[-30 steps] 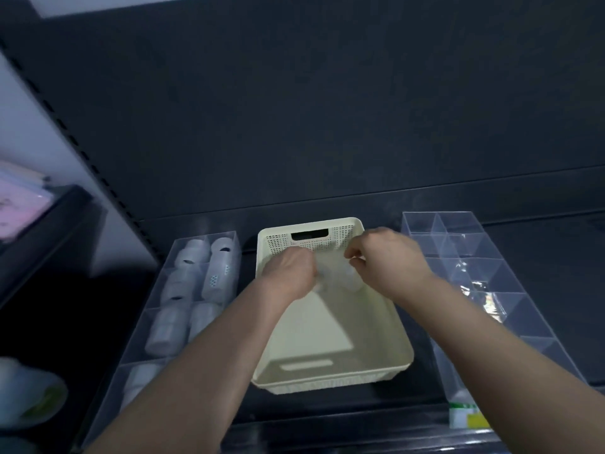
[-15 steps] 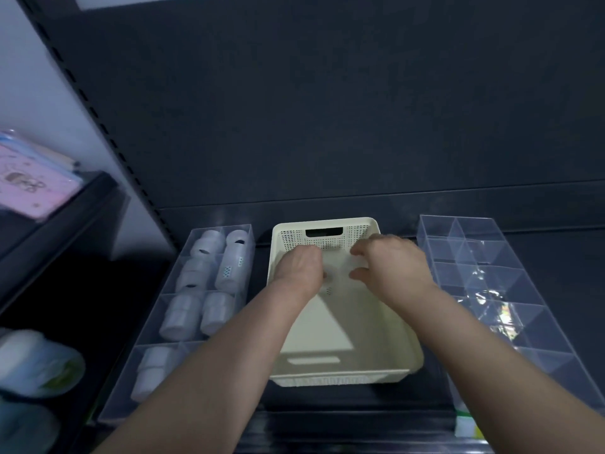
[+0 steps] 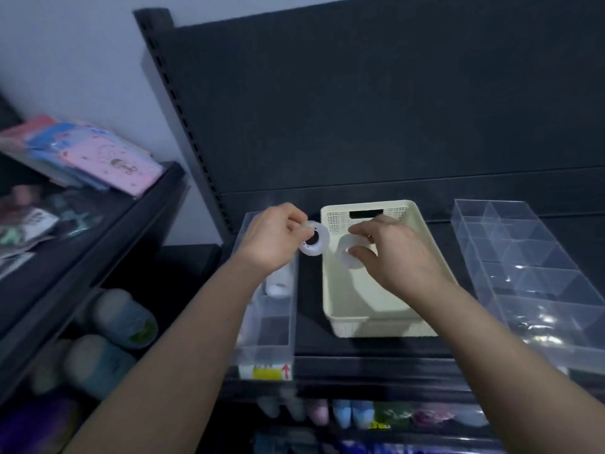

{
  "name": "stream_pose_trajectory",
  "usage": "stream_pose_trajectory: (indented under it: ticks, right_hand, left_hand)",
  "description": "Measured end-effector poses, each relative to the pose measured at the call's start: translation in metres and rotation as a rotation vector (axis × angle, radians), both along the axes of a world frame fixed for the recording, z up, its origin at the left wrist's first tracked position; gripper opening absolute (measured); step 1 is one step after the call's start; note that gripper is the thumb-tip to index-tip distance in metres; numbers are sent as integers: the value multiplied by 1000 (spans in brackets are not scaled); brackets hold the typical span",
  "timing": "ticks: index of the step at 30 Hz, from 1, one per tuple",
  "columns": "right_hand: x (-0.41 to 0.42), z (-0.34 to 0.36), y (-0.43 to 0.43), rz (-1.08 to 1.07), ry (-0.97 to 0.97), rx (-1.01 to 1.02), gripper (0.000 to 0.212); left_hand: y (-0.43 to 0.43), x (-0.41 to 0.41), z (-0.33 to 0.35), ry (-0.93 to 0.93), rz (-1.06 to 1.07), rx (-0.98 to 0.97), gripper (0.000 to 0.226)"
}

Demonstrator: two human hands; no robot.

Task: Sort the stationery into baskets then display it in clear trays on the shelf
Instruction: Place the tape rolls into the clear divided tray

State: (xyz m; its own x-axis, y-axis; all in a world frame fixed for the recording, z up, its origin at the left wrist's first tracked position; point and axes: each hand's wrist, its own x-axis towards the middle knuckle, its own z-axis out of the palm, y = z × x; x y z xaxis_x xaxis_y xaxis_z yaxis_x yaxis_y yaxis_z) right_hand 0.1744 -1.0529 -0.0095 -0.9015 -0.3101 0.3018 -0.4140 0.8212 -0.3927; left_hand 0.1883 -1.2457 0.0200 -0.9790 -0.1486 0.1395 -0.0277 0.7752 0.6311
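- I am seeing my left hand [image 3: 270, 239], left of centre, pinching a white tape roll [image 3: 315, 240] between thumb and curled fingers. It is holding the roll between the left clear tray [image 3: 271, 335] and the cream basket [image 3: 376, 327], and I judge it is bound for that tray.
- My right hand [image 3: 396, 257], at centre, is curling its fingers round a second white roll [image 3: 349, 255] above the basket's far end, probably lifting it out.
- The basket is sitting on the dark shelf between two trays, putting stock within reach of both.
- The right clear tray [image 3: 540, 283] is showing divided compartments.
- A yellow label [image 3: 270, 372] with a red arrow is marking the left tray's front; its writing is too blurred to read.
- Pink packets [image 3: 111, 158], upper left, are carrying print I cannot read.
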Motion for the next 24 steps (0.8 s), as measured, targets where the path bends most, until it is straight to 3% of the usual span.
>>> stream_pose_trajectory:
  ticks: [3,8,11,14,18,24]
  right_hand:
    - [23,0,-27,15,-13,-19,31]
    - [55,-6,-48,14,-31,-42,30]
    - [69,-8,-53,12,-53,-22,31]
    - [77,-10,-56,4,-62,-34,30]
    - [83,-8,-64,12,-74,-19,29]
    - [86,-9,-91,121,-121,26,34]
  left_hand:
    - [-29,31,1,-115,-56,-21,8]
    - [-56,59,-19,-308,-158,-112,11]
    - [-50,64,-35,-245,-195,-290,8]
    - [-45,63,-52,-117,-216,-432,19]
    - [-54,64,-64,-75,-201,-320,35]
    - [-83,79,-53,13,-48,-223,15]
